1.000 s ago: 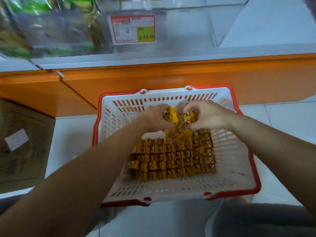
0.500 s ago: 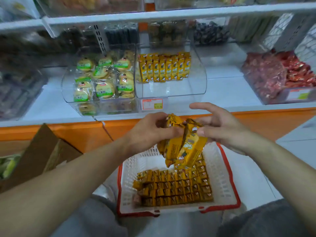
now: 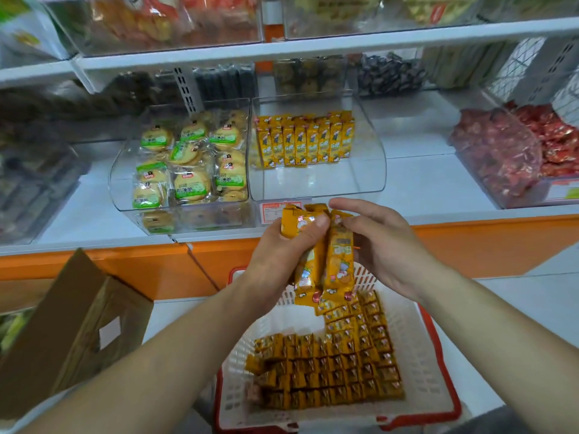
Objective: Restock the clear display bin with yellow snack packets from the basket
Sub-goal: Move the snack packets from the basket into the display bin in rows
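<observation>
My left hand (image 3: 283,250) grips a bunch of yellow snack packets (image 3: 326,264) held upright above the white basket (image 3: 416,349) with a red rim. My right hand (image 3: 380,242) rests its fingertips on the right side and top of the bunch, fingers partly spread. Rows of more yellow packets (image 3: 329,377) lie in the basket below. Beyond the hands, on the shelf, stands the clear display bin (image 3: 366,170); a row of yellow packets (image 3: 305,140) stands at its back and the front of its floor is bare.
A clear bin of green-labelled biscuits (image 3: 185,164) adjoins the display bin on the left. Red snacks in a bin (image 3: 513,155) sit at the right. An open cardboard box (image 3: 78,327) stands left of the basket. An orange shelf front (image 3: 470,245) runs below the bins.
The view has tilted up from the basket to the shelf. Both hands have lifted the bunch of packets out of the basket and up towards the display bin.
</observation>
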A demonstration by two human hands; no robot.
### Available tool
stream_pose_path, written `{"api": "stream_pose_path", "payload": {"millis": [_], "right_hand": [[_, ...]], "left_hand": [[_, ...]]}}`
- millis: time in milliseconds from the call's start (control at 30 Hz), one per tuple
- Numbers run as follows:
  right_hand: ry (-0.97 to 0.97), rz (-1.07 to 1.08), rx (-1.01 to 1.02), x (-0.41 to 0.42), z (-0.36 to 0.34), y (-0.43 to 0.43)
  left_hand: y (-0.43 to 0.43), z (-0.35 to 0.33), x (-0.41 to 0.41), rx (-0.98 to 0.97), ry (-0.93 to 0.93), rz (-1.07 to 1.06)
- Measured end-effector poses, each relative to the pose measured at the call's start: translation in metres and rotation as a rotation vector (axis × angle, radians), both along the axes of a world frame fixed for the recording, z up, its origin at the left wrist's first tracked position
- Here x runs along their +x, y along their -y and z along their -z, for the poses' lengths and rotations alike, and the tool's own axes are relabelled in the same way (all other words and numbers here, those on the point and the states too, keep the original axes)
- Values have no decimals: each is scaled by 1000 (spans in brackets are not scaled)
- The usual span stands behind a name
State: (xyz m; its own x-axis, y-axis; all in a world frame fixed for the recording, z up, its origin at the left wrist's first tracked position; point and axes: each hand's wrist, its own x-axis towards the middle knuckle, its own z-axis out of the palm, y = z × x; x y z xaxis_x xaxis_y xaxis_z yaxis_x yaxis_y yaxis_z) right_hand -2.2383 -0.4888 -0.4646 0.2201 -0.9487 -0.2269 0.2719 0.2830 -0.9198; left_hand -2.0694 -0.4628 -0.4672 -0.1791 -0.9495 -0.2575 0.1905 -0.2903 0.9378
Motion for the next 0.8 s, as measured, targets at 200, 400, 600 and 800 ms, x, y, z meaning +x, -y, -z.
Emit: {"api": "stream_pose_path", "payload": {"millis": [200,400,600,800], "right_hand": [[-37,26,-13,8,6,13],[-61,18,-15,11,9,14],[42,117,9,5,-2,21],[129,310,-3,5,-10,21]], "left_hand": [[14,0,17,24,-9,48],[18,-1,31,30,114,-29],[18,-4,40,62,185,-142],[12,1,46,93,216,-185]]}}
